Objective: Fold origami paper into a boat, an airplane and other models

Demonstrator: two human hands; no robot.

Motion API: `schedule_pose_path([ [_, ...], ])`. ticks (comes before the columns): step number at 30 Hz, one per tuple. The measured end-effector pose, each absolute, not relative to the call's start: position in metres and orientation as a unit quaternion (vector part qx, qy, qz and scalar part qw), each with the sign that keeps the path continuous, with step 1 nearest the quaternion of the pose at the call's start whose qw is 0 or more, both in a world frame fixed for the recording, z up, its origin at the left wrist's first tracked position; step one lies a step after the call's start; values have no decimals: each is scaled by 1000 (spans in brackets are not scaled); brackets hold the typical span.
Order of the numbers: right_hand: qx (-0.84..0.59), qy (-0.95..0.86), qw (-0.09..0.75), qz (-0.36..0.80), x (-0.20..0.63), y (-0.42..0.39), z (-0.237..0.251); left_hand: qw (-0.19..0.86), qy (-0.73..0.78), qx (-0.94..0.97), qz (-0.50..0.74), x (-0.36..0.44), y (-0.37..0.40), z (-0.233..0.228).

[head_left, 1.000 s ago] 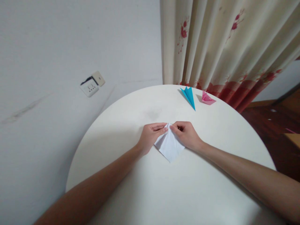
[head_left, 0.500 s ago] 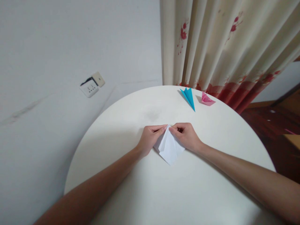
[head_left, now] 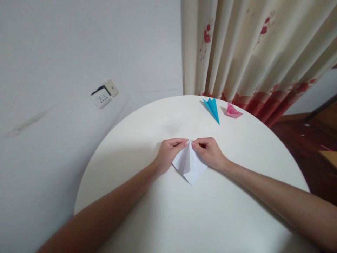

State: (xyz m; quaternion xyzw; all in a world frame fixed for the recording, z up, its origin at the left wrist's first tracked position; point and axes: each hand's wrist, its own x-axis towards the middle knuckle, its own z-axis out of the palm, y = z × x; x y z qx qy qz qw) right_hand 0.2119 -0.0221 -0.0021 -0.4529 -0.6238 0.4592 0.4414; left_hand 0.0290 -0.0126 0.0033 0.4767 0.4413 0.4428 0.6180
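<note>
I am looking down at a round white table (head_left: 163, 218) set against a pale wall. Both my bare forearms reach in from the bottom corners and meet near the middle of the tabletop. Between my hands lies a folded white paper (head_left: 190, 164), shaped like a kite, its sharp point aimed toward me and its far tip raised slightly between my fingers. My left hand (head_left: 167, 154) rests along the paper's left edge, thumb and forefinger closed together on the far tip. My right hand (head_left: 210, 151) covers the paper's right edge, its fingers curled and pinching the same tip from the other side, so the fingertips of both hands nearly touch. The lower part of the paper lies flat on the table.

Near the far edge of the table, well apart from my hands, sit a blue folded paper (head_left: 212, 108) with a long point and, just beside it to the right, a smaller pink folded paper (head_left: 232, 111). Behind them hangs a cream curtain (head_left: 252, 49) with red flowers. A wall socket (head_left: 103, 95) sits on the wall at left
</note>
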Motion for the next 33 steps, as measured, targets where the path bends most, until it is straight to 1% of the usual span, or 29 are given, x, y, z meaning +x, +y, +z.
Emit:
schedule_pose_path([
  [6,-453,-614,441,473,212,-22,-3,609,440,493,438,30,-14,5],
  [16,-443,-618,440,478,212,-24,-2,554,475,526,435,30,-14,7],
  [26,-445,-606,435,496,213,-23,-2,611,449,495,424,28,-12,3],
  [33,-439,-578,434,534,213,-23,-2,650,419,485,408,28,-12,5],
])
